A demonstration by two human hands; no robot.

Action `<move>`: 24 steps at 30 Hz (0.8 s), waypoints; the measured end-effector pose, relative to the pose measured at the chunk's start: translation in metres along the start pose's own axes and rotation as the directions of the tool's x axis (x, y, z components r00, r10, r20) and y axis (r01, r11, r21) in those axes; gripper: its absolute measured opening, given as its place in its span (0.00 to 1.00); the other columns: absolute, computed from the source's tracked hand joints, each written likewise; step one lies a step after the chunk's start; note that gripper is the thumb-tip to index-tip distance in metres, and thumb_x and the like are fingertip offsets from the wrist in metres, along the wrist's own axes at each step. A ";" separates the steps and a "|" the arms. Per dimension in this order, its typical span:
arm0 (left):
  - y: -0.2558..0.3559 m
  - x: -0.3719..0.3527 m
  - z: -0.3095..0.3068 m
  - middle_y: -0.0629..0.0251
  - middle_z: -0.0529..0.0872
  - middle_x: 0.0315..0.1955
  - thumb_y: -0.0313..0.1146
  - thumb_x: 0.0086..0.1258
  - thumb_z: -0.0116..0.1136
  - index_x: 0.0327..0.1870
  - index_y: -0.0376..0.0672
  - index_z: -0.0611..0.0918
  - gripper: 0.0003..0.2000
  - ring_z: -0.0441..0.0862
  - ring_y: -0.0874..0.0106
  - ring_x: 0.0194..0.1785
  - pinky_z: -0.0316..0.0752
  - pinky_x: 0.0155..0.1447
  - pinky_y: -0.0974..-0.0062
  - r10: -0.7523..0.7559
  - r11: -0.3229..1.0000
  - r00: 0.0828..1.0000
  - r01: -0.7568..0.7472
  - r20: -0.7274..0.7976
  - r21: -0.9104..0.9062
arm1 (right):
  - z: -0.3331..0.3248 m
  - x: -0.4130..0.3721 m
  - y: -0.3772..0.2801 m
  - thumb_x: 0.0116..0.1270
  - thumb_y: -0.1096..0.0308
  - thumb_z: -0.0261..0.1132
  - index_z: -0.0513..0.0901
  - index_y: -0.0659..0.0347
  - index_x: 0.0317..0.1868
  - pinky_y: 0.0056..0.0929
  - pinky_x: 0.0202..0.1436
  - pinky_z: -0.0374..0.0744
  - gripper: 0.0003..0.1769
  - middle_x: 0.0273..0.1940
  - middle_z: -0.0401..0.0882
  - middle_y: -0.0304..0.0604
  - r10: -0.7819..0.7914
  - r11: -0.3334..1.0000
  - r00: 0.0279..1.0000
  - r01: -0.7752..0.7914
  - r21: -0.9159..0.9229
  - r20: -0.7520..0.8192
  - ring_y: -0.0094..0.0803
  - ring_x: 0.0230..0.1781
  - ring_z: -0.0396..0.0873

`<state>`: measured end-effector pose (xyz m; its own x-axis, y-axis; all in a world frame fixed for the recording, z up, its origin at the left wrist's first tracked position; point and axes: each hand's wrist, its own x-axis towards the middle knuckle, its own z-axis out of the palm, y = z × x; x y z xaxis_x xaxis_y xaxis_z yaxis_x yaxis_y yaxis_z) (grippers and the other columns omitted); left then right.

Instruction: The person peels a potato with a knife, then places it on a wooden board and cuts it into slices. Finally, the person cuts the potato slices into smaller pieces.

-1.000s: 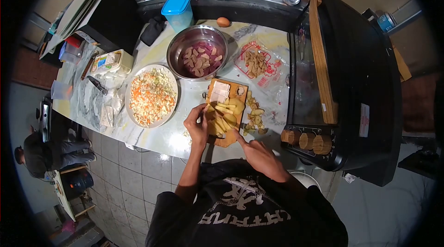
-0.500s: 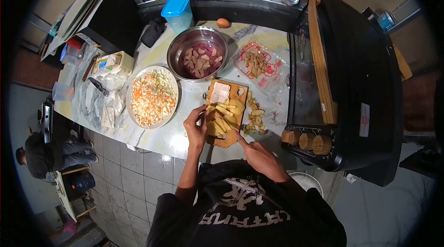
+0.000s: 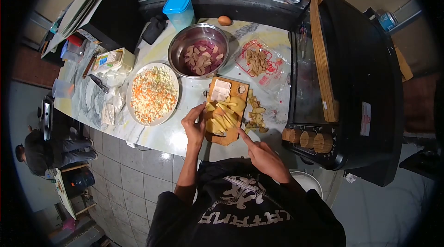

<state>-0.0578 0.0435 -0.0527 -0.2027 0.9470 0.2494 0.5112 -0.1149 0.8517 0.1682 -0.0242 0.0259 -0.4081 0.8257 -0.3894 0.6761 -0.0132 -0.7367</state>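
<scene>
On a wooden cutting board (image 3: pixel 226 140) lie yellow potato pieces (image 3: pixel 225 116), cut into long wedges and sticks. My left hand (image 3: pixel 193 125) is at the board's left edge, fingertips closed on the potato. From the right, my right hand (image 3: pixel 264 155) grips a knife (image 3: pixel 235 128), index finger stretched along it; its blade barely shows among the pieces. Pale pinkish slices (image 3: pixel 221 88) lie at the far end of the board. Right beside the board is a pile of potato peelings (image 3: pixel 256 115).
A plate of chopped vegetables (image 3: pixel 155 94) stands left; behind the board is a steel bowl (image 3: pixel 199 31) with sliced pieces inside. A plastic bag (image 3: pixel 266 64) carries more pieces. A black oven (image 3: pixel 356 85) bounds the right side. An egg (image 3: pixel 225 20) sits at the back. Another person (image 3: pixel 34 152) is far left.
My right hand has shifted slightly right and away from the left hand's side. The potato sticks lie a little differently, and the whole view has moved slightly.
</scene>
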 end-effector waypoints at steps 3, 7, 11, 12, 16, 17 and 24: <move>-0.010 -0.007 0.006 0.53 0.87 0.43 0.09 0.56 0.57 0.47 0.36 0.85 0.18 0.86 0.64 0.48 0.79 0.51 0.74 0.087 0.996 0.996 -0.088 0.017 0.018 | -0.005 -0.003 -0.006 0.63 0.81 0.52 0.50 0.46 0.76 0.48 0.39 0.73 0.42 0.27 0.77 0.59 -0.001 1.000 0.999 0.002 0.024 -0.032 0.55 0.30 0.78; -0.014 -0.010 0.013 0.53 0.87 0.42 0.08 0.55 0.56 0.46 0.37 0.86 0.19 0.86 0.64 0.45 0.80 0.49 0.75 0.081 0.996 0.996 -0.080 -0.031 0.037 | -0.002 -0.001 -0.008 0.63 0.81 0.53 0.50 0.46 0.76 0.48 0.38 0.73 0.43 0.28 0.77 0.59 -0.041 0.999 0.999 0.041 -0.005 -0.034 0.54 0.30 0.78; -0.008 -0.013 0.015 0.53 0.87 0.41 0.09 0.55 0.57 0.45 0.37 0.86 0.18 0.87 0.64 0.44 0.80 0.49 0.74 0.114 0.993 0.993 -0.114 -0.014 0.009 | 0.002 -0.002 -0.012 0.62 0.81 0.54 0.50 0.45 0.77 0.48 0.37 0.73 0.43 0.27 0.77 0.58 -0.066 0.997 0.997 0.064 -0.042 -0.041 0.53 0.29 0.78; -0.007 -0.013 0.015 0.53 0.88 0.41 0.10 0.55 0.59 0.45 0.37 0.86 0.17 0.87 0.64 0.46 0.79 0.51 0.73 0.088 0.996 0.996 -0.088 -0.006 0.005 | 0.002 -0.002 -0.012 0.62 0.81 0.54 0.50 0.45 0.77 0.48 0.37 0.73 0.43 0.27 0.77 0.58 -0.066 0.997 0.997 0.064 -0.041 -0.040 0.53 0.29 0.78; -0.010 -0.014 0.016 0.53 0.88 0.41 0.09 0.53 0.58 0.45 0.37 0.86 0.19 0.87 0.63 0.45 0.80 0.50 0.73 0.119 0.993 0.993 -0.118 -0.011 0.030 | 0.002 -0.002 -0.013 0.62 0.82 0.53 0.51 0.50 0.76 0.47 0.35 0.74 0.43 0.27 0.76 0.58 -0.068 0.995 0.997 0.066 -0.073 -0.030 0.53 0.28 0.78; -0.011 -0.014 0.015 0.54 0.87 0.41 0.09 0.52 0.57 0.46 0.38 0.86 0.20 0.87 0.63 0.45 0.80 0.50 0.73 0.115 0.993 0.993 -0.115 -0.001 0.028 | 0.002 -0.002 -0.013 0.61 0.83 0.53 0.52 0.55 0.75 0.46 0.34 0.73 0.42 0.27 0.75 0.59 -0.080 0.993 0.996 0.077 -0.092 -0.026 0.53 0.27 0.77; -0.011 -0.014 0.015 0.54 0.87 0.43 0.07 0.48 0.54 0.47 0.39 0.86 0.24 0.86 0.63 0.47 0.80 0.50 0.73 0.120 0.992 0.993 -0.121 0.016 0.025 | 0.003 -0.002 -0.012 0.59 0.85 0.53 0.50 0.56 0.76 0.46 0.36 0.74 0.44 0.28 0.75 0.60 -0.068 0.993 0.998 0.068 -0.093 0.001 0.54 0.29 0.78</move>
<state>-0.0481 0.0357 -0.0727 -0.1266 0.9308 0.3429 0.5524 -0.2210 0.8037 0.1585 -0.0273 0.0337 -0.4541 0.8239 -0.3391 0.7006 0.0951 -0.7071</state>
